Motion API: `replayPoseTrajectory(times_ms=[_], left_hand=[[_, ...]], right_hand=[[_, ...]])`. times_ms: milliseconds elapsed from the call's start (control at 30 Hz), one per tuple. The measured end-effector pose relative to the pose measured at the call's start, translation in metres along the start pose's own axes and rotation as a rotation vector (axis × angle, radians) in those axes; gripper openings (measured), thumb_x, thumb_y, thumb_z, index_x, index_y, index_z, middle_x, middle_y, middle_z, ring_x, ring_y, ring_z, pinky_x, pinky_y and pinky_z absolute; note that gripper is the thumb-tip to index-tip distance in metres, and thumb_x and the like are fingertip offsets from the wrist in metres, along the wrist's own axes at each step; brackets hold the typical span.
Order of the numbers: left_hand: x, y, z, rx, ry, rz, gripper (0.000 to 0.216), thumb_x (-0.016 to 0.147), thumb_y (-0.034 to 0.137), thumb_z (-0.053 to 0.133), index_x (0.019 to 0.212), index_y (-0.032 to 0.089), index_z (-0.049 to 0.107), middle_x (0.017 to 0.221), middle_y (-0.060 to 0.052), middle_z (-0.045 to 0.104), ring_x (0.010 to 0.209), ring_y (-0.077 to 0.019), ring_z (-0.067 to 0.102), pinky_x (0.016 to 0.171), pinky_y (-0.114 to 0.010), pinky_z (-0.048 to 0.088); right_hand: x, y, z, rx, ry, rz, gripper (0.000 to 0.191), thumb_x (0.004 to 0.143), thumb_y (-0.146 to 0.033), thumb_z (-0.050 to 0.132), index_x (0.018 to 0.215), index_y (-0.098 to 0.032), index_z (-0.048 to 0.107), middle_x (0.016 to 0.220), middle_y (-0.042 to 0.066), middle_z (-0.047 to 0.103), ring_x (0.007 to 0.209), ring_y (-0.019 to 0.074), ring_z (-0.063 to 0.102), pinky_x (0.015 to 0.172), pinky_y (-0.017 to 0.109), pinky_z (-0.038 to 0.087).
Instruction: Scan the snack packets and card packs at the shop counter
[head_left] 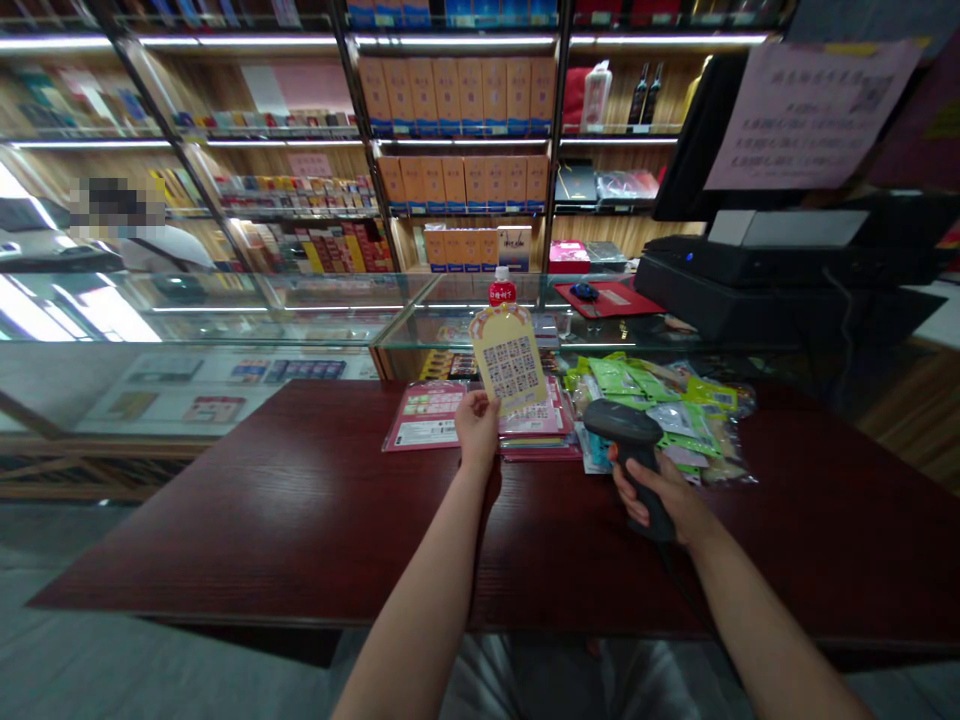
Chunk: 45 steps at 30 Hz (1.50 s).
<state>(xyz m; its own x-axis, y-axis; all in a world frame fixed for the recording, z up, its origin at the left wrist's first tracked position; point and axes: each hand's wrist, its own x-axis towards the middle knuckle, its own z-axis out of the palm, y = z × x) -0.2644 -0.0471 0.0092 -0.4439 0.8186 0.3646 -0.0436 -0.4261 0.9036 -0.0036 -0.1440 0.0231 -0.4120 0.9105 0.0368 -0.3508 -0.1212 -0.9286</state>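
Between the fingers of my left hand (477,430) is a yellow printed card (511,365) with a rounded top and rows of small pictures, held up by its lower edge. My right hand (660,495) is wrapped round the handle of a dark barcode scanner (624,425), whose head points left toward the card. Behind and below the card lie pink printed packets (427,415), partly hidden by it and by my left hand. Just beyond the scanner, a pile of green and clear plastic packages (675,400) spreads over the table.
The dark red wooden table (300,510) meets a glass display counter (315,290). A red-capped bottle (502,288) and a red mat (611,300) stand on the glass. A monitor (694,140) rises at right. One person (161,250) is at far left, near stocked shelves.
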Motion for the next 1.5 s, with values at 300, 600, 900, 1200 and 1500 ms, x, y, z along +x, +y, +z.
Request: replayPoseTrajectory(times_ms=[300,600,900,1200,1500], left_hand=[[0.000,0.017,-0.005,-0.102,-0.019,-0.145,0.032,0.062,0.036,0.076,0.083,0.014,0.065,0.075,-0.005,0.071,0.067,-0.0173,0.066,0.066,-0.030,0.053],[-0.003,0.011,-0.022,0.110,-0.179,-0.294,0.026,0.059,0.029,0.074,0.079,0.013,0.074,0.072,-0.008,0.073,0.066,-0.0225,0.067,0.062,-0.032,0.051],[-0.004,0.013,-0.025,0.481,-0.094,-0.046,0.025,0.058,0.025,0.075,0.081,0.017,0.075,0.066,-0.004,0.067,0.069,-0.0201,0.062,0.069,-0.030,0.047],[-0.009,0.006,-0.016,0.600,-0.107,0.055,0.024,0.062,0.030,0.073,0.084,0.018,0.075,0.076,-0.006,0.063,0.081,-0.0223,0.058,0.085,-0.036,0.044],[-0.003,0.026,-0.024,1.000,-0.082,0.103,0.031,0.081,0.036,0.057,0.102,0.017,0.070,0.097,-0.016,0.063,0.100,-0.0312,0.057,0.093,-0.043,0.040]], right_hand=[[0.001,-0.002,0.000,0.020,0.062,-0.018,0.030,0.080,-0.042,0.069,0.097,-0.021,0.055,0.059,-0.006,0.050,0.036,0.0065,0.038,0.032,0.018,0.030],[0.001,-0.001,-0.001,0.031,0.059,-0.033,0.028,0.083,-0.040,0.067,0.098,-0.021,0.056,0.059,-0.006,0.050,0.037,0.0058,0.039,0.033,0.017,0.030],[0.001,-0.001,-0.001,0.028,0.071,-0.036,0.028,0.081,-0.041,0.068,0.097,-0.021,0.056,0.060,-0.006,0.050,0.037,0.0060,0.039,0.032,0.018,0.030],[0.002,-0.001,-0.003,0.041,0.095,-0.049,0.029,0.080,-0.041,0.069,0.096,-0.021,0.056,0.060,-0.005,0.050,0.038,0.0060,0.039,0.033,0.018,0.031],[0.008,0.000,-0.008,0.093,0.152,-0.057,0.031,0.078,-0.042,0.072,0.095,-0.019,0.059,0.057,-0.006,0.049,0.037,0.0059,0.038,0.032,0.017,0.032]])
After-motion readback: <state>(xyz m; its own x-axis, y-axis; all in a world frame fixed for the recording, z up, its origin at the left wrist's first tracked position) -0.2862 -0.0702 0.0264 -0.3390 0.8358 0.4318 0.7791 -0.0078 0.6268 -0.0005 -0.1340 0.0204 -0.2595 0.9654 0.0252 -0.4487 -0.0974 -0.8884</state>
